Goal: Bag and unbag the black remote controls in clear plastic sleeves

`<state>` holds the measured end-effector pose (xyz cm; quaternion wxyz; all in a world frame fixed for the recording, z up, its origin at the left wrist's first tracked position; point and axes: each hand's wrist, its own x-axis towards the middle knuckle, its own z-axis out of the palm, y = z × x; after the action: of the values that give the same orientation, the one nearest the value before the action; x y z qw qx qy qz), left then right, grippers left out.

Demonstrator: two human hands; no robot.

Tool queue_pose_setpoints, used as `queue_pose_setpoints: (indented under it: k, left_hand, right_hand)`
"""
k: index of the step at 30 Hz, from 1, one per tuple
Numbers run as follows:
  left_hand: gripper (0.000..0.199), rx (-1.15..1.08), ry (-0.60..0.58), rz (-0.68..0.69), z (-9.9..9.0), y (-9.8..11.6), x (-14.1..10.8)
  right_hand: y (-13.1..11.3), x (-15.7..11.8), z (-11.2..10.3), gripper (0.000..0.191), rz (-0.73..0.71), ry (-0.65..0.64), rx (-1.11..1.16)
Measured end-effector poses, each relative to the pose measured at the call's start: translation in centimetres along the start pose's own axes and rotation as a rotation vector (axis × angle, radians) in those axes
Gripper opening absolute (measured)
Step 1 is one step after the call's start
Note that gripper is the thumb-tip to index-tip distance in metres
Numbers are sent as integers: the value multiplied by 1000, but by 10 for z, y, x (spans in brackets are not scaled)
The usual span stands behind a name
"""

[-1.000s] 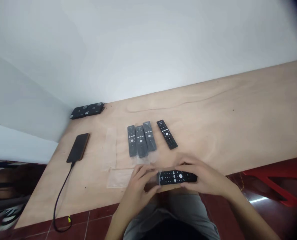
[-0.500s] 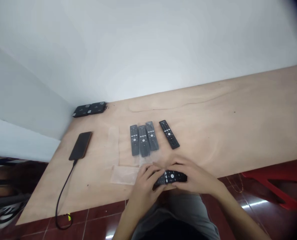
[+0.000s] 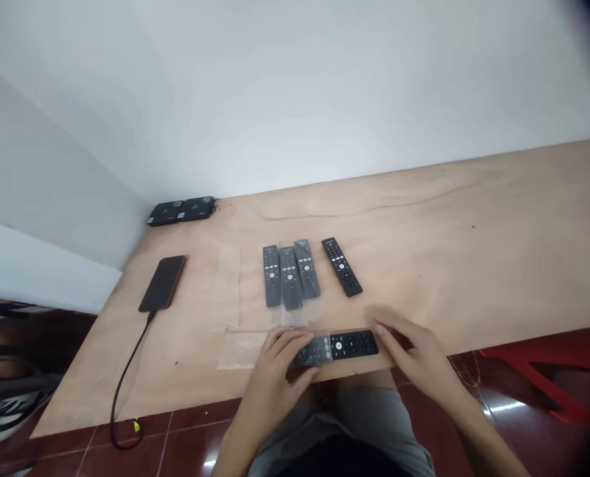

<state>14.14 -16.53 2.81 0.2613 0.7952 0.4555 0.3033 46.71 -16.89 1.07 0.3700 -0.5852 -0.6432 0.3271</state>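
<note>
1. Currently, three black remote controls (image 3: pixel 289 275) lie side by side on the plywood table (image 3: pixel 424 218), each wrapped in clear plastic, with their edges slightly overlapping.
2. Just to their right, a fourth remote (image 3: pixel 342 266) lies at a slant. It looks unwrapped, with its buttons showing sharply.
3. A fifth remote (image 3: pixel 337 346) sits crosswise near the table's front edge, directly before the person. A clear plastic sleeve (image 3: pixel 316 350) covers its left part, while the right part remains bare, so this one is only partly wrapped.
4. The left hand (image 3: pixel 275 363) is curled over the sleeved end, fingers closed around it in a firm-looking grip, the forearm coming up from the lower edge of the view.
5. The right hand (image 3: pixel 416 351) is open, its fingers extended and angled in toward the bare end. It sits just beside the remote and appears not to touch it.
6. Loose clear plastic film (image 3: pixel 242 349) lies flat left of the hands.
7. Farther left, a smartphone (image 3: pixel 162 283) lies with a black cable (image 3: pixel 126 377) attached, and two black flat boxes (image 3: pixel 181 211) sit in the far corner.
</note>
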Motion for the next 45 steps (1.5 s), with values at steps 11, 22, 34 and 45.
queue_pose_setpoints:
  k: [11, 22, 34, 45]
  left_hand:
    - [54, -2, -20, 21, 8, 4, 11]
    - [71, 127, 4, 14, 32, 19, 23]
    - [66, 202, -21, 14, 28, 14, 14]
    - [57, 247, -195, 203, 17, 31, 18]
  right_hand:
    - [-24, -8, 34, 34, 100, -16, 158]
    - [-45, -1, 77, 42, 27, -68, 273]
    - [-32, 5, 68, 36, 205, 131, 551]
    - [-43, 2, -2, 40, 98, -514, 105]
